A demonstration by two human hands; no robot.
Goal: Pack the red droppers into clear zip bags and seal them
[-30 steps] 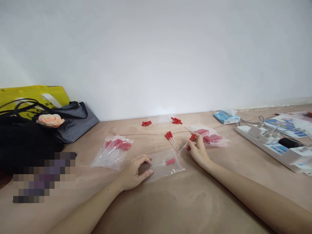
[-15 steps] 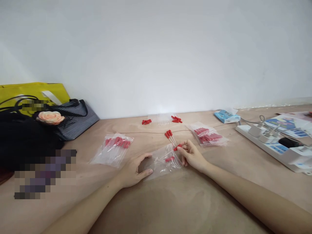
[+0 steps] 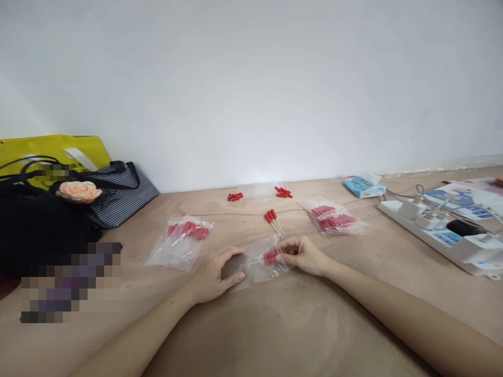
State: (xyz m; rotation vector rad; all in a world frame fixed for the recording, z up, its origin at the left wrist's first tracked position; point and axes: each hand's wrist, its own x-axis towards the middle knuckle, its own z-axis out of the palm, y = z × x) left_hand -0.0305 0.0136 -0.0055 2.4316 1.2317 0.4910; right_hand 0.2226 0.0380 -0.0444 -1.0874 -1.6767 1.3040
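A clear zip bag point(image 3: 251, 272) lies on the table between my hands. Inside it are droppers point(image 3: 272, 257) with red bulbs and thin clear stems pointing left. My right hand point(image 3: 304, 255) is at the bag's right-hand mouth, its fingers pinched on a dropper's red bulb; the fingertips partly hide it. At the other end, my left hand point(image 3: 218, 275) rests with thumb and index finger spread, their tips touching the bag's edge. Just beyond the bag, loose red-bulbed droppers point(image 3: 271, 215) lie side by side on the table.
Filled bags of red-bulbed droppers lie at left point(image 3: 176, 246) and right point(image 3: 334, 217). Loose red bulbs point(image 3: 236, 197) and clear tubes point(image 3: 262, 198) are near the wall. A blue tissue pack point(image 3: 363, 187) and white power strip point(image 3: 436, 235) stand right; a striped bag point(image 3: 121, 201) stands left.
My right hand has moved slightly left and down, carrying the dropper from the bag's mouth into the bag beside the one inside. My left hand has stayed in place.
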